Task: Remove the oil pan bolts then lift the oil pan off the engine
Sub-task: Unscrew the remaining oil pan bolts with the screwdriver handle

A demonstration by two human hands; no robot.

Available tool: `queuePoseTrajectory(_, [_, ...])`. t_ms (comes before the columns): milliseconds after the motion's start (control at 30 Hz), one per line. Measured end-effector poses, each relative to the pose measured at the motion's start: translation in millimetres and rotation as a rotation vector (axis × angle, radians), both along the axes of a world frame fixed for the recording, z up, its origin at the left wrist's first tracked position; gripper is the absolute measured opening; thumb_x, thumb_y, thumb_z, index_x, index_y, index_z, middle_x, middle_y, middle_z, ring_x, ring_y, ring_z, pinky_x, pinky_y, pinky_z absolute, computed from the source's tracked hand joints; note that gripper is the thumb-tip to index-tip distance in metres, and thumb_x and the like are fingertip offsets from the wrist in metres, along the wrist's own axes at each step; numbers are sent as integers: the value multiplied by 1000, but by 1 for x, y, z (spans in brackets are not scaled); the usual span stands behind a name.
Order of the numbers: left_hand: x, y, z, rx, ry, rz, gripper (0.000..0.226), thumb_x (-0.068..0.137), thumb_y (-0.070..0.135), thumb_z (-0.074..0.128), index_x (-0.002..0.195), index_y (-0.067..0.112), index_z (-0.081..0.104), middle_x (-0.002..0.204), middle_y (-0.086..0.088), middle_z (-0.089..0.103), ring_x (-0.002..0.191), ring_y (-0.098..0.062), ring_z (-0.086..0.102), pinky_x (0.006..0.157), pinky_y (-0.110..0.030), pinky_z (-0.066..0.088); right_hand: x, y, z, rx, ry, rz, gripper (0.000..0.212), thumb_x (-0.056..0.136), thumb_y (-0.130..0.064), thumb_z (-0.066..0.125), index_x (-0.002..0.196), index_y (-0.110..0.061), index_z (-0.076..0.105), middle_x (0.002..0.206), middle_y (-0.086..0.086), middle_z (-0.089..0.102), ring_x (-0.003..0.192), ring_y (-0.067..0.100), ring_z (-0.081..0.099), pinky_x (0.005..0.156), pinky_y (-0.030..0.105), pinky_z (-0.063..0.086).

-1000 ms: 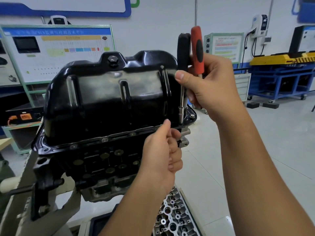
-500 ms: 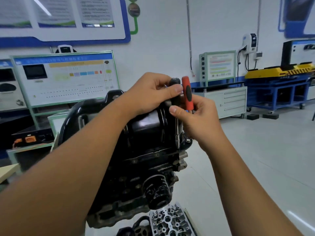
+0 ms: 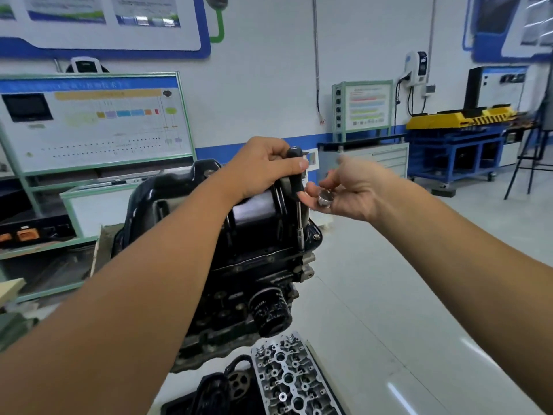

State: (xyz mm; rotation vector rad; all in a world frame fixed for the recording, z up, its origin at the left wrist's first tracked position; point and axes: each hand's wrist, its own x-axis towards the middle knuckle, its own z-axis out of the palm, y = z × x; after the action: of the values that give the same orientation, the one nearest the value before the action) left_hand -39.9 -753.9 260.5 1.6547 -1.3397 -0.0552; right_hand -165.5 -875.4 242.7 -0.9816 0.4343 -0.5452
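The glossy black oil pan [image 3: 167, 202] sits on top of the upturned engine block [image 3: 236, 298]. My left hand [image 3: 260, 172] grips the black handle of a driver tool [image 3: 294, 178]. Its thin steel shaft [image 3: 299, 226] runs down to the pan flange at the right end, beside a flange bolt [image 3: 316, 236]. Just right of the handle, my right hand [image 3: 356, 193] is blurred and holds a small silver round metal piece [image 3: 324, 200] between thumb and fingers. My left forearm hides much of the pan's front.
A black oil filter [image 3: 270, 313] sticks out of the block low down. A bare aluminium cylinder head [image 3: 288, 381] lies below it, next to a black tray [image 3: 179, 405]. Training panels [image 3: 89, 121] stand behind, and a blue and yellow bench [image 3: 460, 142] far right.
My left hand rose from the flange and took over the black tool handle. My right hand let go and drew off to the right; the red handle is out of sight.
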Motion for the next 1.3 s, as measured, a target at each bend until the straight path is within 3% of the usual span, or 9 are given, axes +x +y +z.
queuePoseTrajectory(133, [2,-2,0,18,36,-51,54,67,51,80,95,5,75,104,-35,69,89,-28,61,97,-64,50,9,4,17,14,28,-23,21,105,13,30,98,5,48,93,22,50,52,26,66,43,52,57])
queuePoseTrajectory(267, [13,-7,5,61,15,-25,51,75,43,84,97,-1,72,83,-23,66,77,-19,52,78,-42,47,17,-4,29,-66,152,-35,11,104,-2,46,102,2,57,90,18,57,61,29,70,43,50,59])
queuePoseTrajectory(533, [27,-8,-2,33,-77,-30,23,89,38,77,81,18,71,51,17,38,47,-3,32,49,-13,30,23,-20,24,-169,123,-53,59,75,19,27,106,-8,70,85,12,69,72,25,74,51,32,60])
queuePoseTrajectory(700, [29,-14,-6,-27,-112,6,50,75,57,69,86,8,70,57,10,40,52,-8,35,54,-22,33,18,-30,6,-276,123,140,9,92,-23,74,91,-14,71,66,5,71,53,17,68,51,28,58])
queuePoseTrajectory(833, [33,-14,-4,2,-117,8,34,84,45,73,85,12,71,55,12,39,50,-7,34,53,-16,33,11,-42,9,-818,347,65,47,101,-54,55,76,-18,70,67,0,71,52,13,40,56,28,39])
queuePoseTrajectory(933, [33,-13,-4,2,-124,-3,27,88,38,74,83,12,70,51,16,36,46,-4,32,49,-11,31,4,-41,17,-1181,467,-33,67,99,-71,35,80,-21,77,92,1,76,84,15,64,81,36,51])
queuePoseTrajectory(1067, [29,-13,-2,-14,-125,0,39,82,43,72,82,5,67,49,16,33,46,-3,30,48,-10,29,0,-29,28,-1546,633,-126,71,95,-77,28,78,-25,73,125,7,63,128,32,53,102,54,47])
queuePoseTrajectory(1200, [25,-12,-4,-39,-110,4,44,79,43,73,82,0,66,53,10,33,48,-5,29,49,-12,29,3,-23,40,-1409,396,-133,41,104,-48,52,89,-11,63,71,8,64,56,25,64,49,35,52])
queuePoseTrajectory(1300, [24,-11,-3,-42,-98,-6,43,78,43,73,87,2,70,57,3,34,51,-8,30,51,-16,30,1,-24,41,-1406,330,-75,24,99,-39,64,114,-27,50,80,1,55,36,6,48,36,25,40])
